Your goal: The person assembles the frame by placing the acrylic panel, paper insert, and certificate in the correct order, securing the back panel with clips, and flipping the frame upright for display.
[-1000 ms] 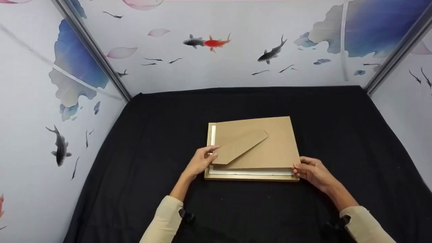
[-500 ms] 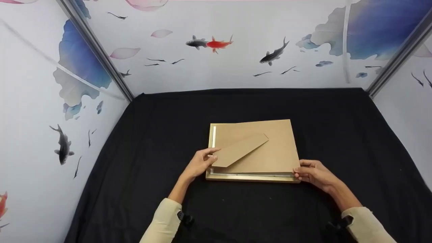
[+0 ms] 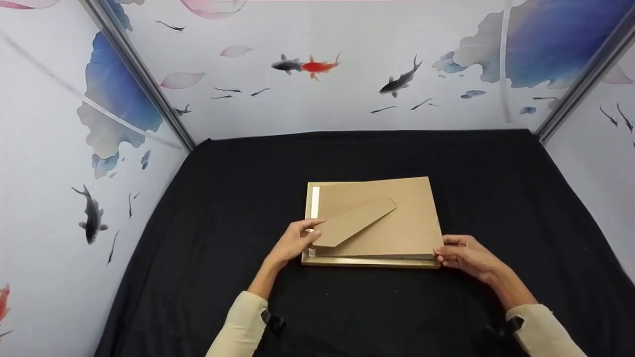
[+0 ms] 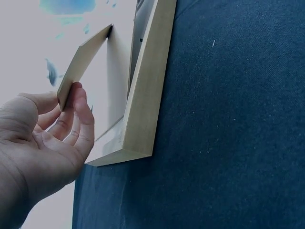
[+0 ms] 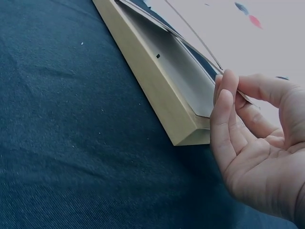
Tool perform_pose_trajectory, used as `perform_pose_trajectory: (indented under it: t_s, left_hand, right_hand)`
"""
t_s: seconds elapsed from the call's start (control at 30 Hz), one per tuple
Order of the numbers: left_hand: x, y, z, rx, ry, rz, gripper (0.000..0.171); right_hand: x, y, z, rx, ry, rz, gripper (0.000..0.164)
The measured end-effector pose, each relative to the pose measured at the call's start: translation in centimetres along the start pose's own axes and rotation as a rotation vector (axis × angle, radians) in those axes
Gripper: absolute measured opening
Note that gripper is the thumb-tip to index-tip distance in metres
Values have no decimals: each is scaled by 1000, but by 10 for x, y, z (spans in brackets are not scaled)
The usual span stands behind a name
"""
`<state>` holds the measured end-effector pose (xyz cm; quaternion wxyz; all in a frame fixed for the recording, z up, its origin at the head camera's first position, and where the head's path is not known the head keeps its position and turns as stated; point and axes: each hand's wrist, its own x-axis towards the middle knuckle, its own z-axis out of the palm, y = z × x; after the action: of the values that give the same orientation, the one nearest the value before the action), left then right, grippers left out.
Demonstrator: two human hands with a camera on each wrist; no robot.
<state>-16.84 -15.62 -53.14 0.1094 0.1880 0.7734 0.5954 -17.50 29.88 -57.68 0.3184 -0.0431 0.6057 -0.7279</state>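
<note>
Panel [image 3: 409, 230] lies tilted over frame [image 3: 369, 262], near right corner raised; left hand [image 3: 291, 243] pinches its leg [image 3: 353, 224], right hand [image 3: 469, 259] pinches that corner. Likely light, stiff board; leg hinge probably weak, so better carried by the edges.

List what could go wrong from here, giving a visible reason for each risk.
1. The right hand pinches the backing board near one corner, so it might slip and drop.
2. The left hand grips the stand flap; pulling could strain its joint with the board.
3. The board tilts up from the frame, so an edge may catch on the rim.
</note>
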Motion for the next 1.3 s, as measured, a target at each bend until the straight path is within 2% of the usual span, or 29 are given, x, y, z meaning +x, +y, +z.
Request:
perform_pose_trajectory:
  t_s: [0.13,0.33,0.4,0.63,0.77,0.97,1.17,1.3]
  left_hand:
    - [-1,0,-1,-1,12,-1,37]
    - [-6,-3,-4,8,27,-28,37]
    - [-6,-9,-4,19,30,-49,37]
    - [-3,-45,-6,41,57,-99,36]
    - [-5,-51,-9,37,73,-111,35]
    - [-8,-53,-10,73,114,-122,33]
    - [-7,-56,-10,94,203,-133,40]
    - [-5,-58,-8,116,247,-148,49]
  right_hand:
    - [2,-1,3,-34,13,-2,20]
    - [11,-3,15,-188,71,-1,22]
    - [12,-6,17,-270,71,-2,23]
    - [13,-19,16,-608,62,-35,19]
    - [14,-26,12,-717,46,-84,15]
    - [17,-27,6,-719,66,-125,14]
    - [25,-17,4,-701,184,-184,19]
    - [32,-10,2,-697,246,-243,29]
